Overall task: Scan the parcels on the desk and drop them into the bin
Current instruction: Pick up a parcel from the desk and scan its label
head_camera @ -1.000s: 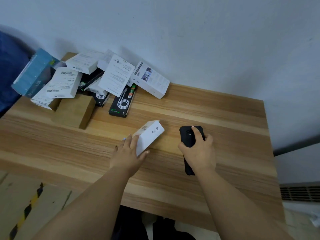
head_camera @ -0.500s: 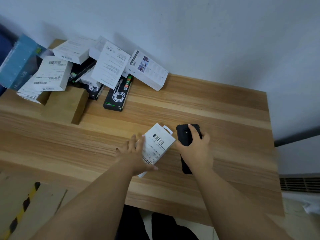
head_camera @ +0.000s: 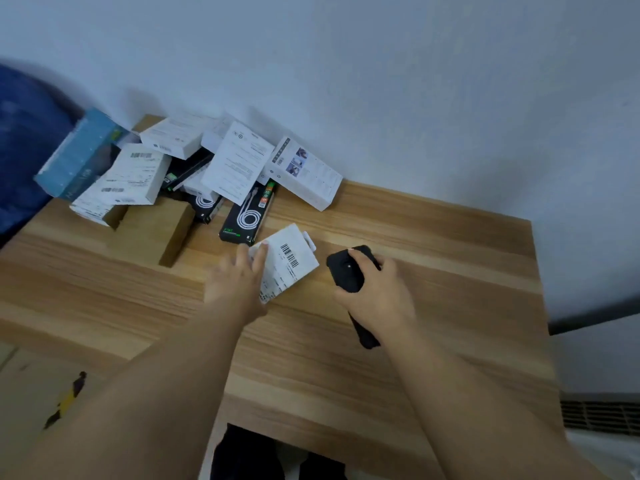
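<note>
A small white parcel lies over the middle of the wooden desk, its barcode facing up. My left hand holds its left edge, fingers curled over it. My right hand grips a black handheld scanner, index finger on top, with the scanner's head just right of the parcel and a small gap between them. A pile of parcels, mostly white boxes and black cable packs, sits against the wall at the back left.
A plain brown box lies in front of the pile. A teal box leans at the desk's far left, beside something blue. Cardboard with black and yellow marks lies below the desk's front left edge.
The parcel was turned over so its barcode faces up. My left hand shifted along its left edge. The scanner stays just to its right.
</note>
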